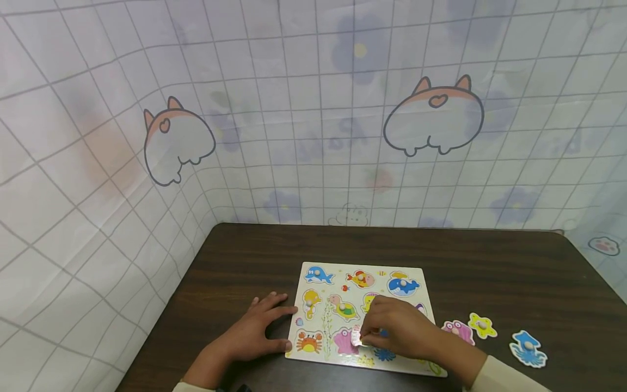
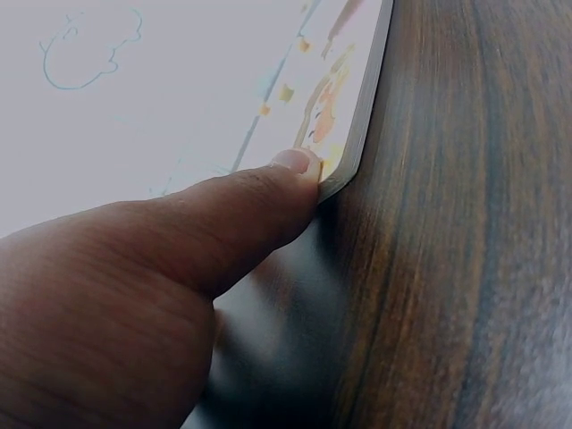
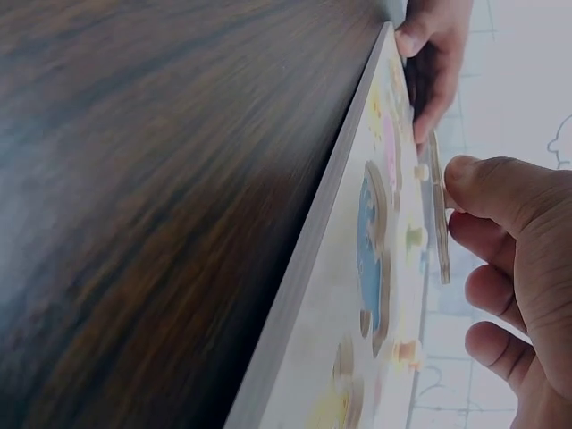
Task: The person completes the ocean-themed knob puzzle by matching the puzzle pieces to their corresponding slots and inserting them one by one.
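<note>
Puzzle piece [image 1: 357,337] pinched in right hand [image 1: 399,328], above near half of sea-animal puzzle board [image 1: 335,286], beside pink recess [image 1: 343,343]; left hand [image 1: 254,329] spread, touching board's near-left corner.

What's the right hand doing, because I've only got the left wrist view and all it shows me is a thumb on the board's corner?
Observer: The right hand pinches a flat piece over the board.
Operator: Okay, and are any pieces lying off to the side?
Observer: Yes, three lie on the table to the right: a pink piece, a yellow star and a blue piece.
Operator: What fills the board's far row?
Observer: The head view shows a dolphin, a fish and a whale, each with a knob.
</note>
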Action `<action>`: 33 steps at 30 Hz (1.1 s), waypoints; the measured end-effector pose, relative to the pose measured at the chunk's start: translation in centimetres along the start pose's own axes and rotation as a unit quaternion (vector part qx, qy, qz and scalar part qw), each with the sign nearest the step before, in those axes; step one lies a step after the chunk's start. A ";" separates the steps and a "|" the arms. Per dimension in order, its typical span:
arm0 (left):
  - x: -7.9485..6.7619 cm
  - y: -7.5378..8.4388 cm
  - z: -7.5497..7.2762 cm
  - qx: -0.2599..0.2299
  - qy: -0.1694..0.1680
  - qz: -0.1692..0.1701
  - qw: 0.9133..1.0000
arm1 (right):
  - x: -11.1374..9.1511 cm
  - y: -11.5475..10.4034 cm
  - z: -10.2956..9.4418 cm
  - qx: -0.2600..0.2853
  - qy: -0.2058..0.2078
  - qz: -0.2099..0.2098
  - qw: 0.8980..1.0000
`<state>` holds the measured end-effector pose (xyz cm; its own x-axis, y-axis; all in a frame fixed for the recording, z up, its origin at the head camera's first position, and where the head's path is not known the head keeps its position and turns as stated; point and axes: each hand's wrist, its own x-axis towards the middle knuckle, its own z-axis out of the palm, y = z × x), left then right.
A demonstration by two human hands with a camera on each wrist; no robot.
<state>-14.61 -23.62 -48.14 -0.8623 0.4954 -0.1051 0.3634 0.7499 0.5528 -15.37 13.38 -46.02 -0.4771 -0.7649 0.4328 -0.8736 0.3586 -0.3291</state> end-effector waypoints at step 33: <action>-0.1 0.0 -0.1 -0.015 0.004 0.019 1.000 | 3.9 -1.1 2.2 0.018 -0.086 0.053 0.995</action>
<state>-14.54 -23.68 -48.05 -0.8506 0.5201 -0.0769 0.3857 0.7168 0.5809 -16.03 8.77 -45.80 -0.5403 -0.8048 0.2458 -0.8136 0.4251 -0.3966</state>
